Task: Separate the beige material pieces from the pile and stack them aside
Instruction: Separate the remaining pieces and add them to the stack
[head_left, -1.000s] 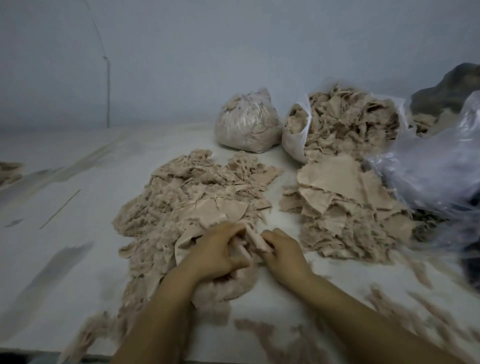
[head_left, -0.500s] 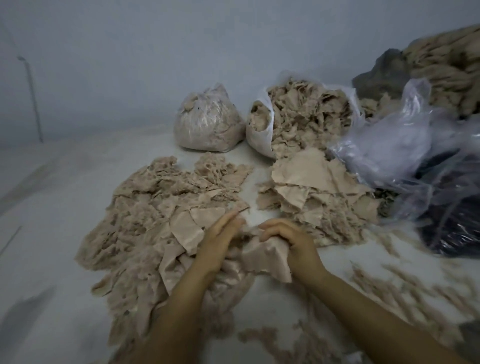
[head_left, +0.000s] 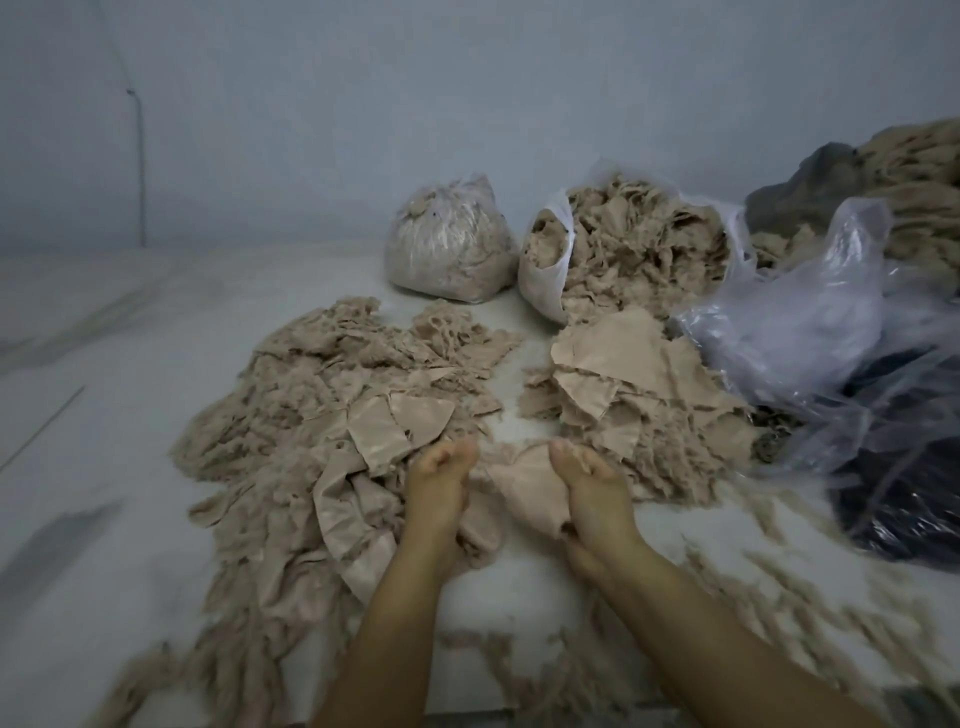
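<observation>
Right hand: grips a smooth beige piece.
Left hand: fingers curled into the pile.
Stack: just beyond right hand.

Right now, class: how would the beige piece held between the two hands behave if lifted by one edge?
The beige piece would probably droop: it already curves and folds in the right hand. It likely weighs little, looking thin like the sheets on the stack.

Large rumpled pile of beige scraps left, flatter beige stack right, one smooth piece between them
</observation>
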